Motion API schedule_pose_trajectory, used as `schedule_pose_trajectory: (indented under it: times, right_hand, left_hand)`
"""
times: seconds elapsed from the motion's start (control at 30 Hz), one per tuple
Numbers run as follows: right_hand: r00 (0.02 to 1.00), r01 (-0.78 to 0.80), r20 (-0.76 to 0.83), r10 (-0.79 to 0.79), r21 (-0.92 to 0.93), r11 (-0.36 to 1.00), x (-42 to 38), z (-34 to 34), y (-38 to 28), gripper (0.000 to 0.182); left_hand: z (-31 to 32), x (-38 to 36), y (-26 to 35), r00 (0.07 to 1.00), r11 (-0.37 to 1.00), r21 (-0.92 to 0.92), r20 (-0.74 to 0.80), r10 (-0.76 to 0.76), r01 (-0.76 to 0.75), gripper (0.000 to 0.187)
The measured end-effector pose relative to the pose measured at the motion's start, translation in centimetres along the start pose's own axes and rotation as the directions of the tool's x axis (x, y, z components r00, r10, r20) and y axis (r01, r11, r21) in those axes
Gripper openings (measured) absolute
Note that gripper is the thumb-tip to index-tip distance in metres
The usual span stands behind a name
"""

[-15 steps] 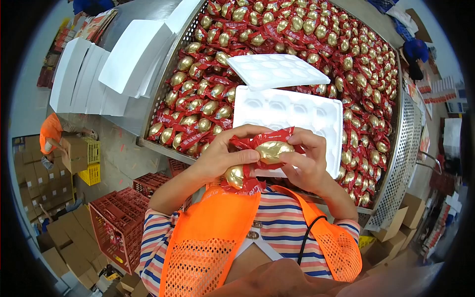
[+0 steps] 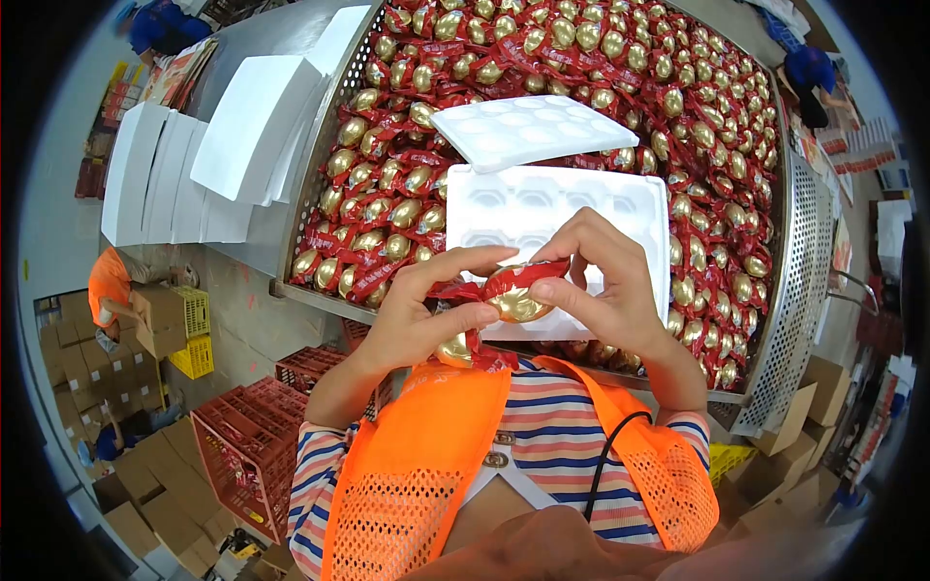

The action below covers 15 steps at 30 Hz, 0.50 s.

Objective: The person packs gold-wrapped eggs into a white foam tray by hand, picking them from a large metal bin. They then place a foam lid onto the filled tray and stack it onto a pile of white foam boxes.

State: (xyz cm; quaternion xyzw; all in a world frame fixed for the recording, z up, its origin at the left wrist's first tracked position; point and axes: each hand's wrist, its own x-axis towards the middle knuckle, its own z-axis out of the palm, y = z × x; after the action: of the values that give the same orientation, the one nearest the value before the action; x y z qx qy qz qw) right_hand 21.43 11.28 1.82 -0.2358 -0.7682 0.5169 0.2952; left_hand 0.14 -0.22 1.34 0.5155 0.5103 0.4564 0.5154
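The scene is evenly and brightly lit from above, with only soft shadows cast. Sharp glints are thrown off the gold-wrapped sweets [image 2: 542, 39] in the perforated metal tray [image 2: 809, 261]. Strong fisheye bending and black vignetting are seen at the corners.

Person wears an orange high-visibility vest [image 2: 417, 455]: solid fabric on the upper panels, open mesh on the lower panels. Beneath it is a short-sleeved shirt [image 2: 552, 436] with horizontal stripes in pink, white, blue and orange. A thin black cord [image 2: 608, 455] runs down over the vest's right-hand panel. Forearms are bare; no gloves, watch or rings are visible.
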Motion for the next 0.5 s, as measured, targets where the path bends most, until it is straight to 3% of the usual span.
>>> schedule_pose_trajectory:
  times: [0.13, 0.23, 0.33, 0.43, 0.5]
  right_hand:
    - [1.000, -0.012, -0.001, 0.012, 0.083, 0.996, -0.2, 0.2, 0.3, 0.016]
    - [0.999, 0.005, -0.045, -0.003, 0.044, 0.999, 0.0, 0.6, -0.1, 0.011]
    - [0.991, 0.089, -0.091, -0.100, -0.110, 0.990, 0.1, 0.3, -0.6, 0.009]
    - [0.987, 0.117, -0.096, -0.131, -0.144, 0.983, 0.3, 0.5, -0.9, 0.009]
    - [0.993, 0.053, -0.100, -0.060, -0.074, 0.996, 0.4, 0.7, -0.8, 0.008]
  left_hand:
    - [0.1, 0.2, 0.9, 0.993, 0.997, -0.014, 0.092, -0.074, 0.076, 0.060]
    - [0.6, 0.2, -0.4, 0.997, 0.999, 0.030, 0.068, -0.022, 0.020, 0.058]
    - [0.4, 0.3, -0.3, 0.989, 0.994, 0.038, 0.101, -0.103, 0.100, 0.054]
    - [0.2, 0.3, -0.1, 0.980, 0.989, 0.023, 0.131, -0.149, 0.147, 0.051]
    - [-0.1, 0.4, -0.2, 0.972, 0.985, 0.016, 0.161, -0.173, 0.173, 0.052]
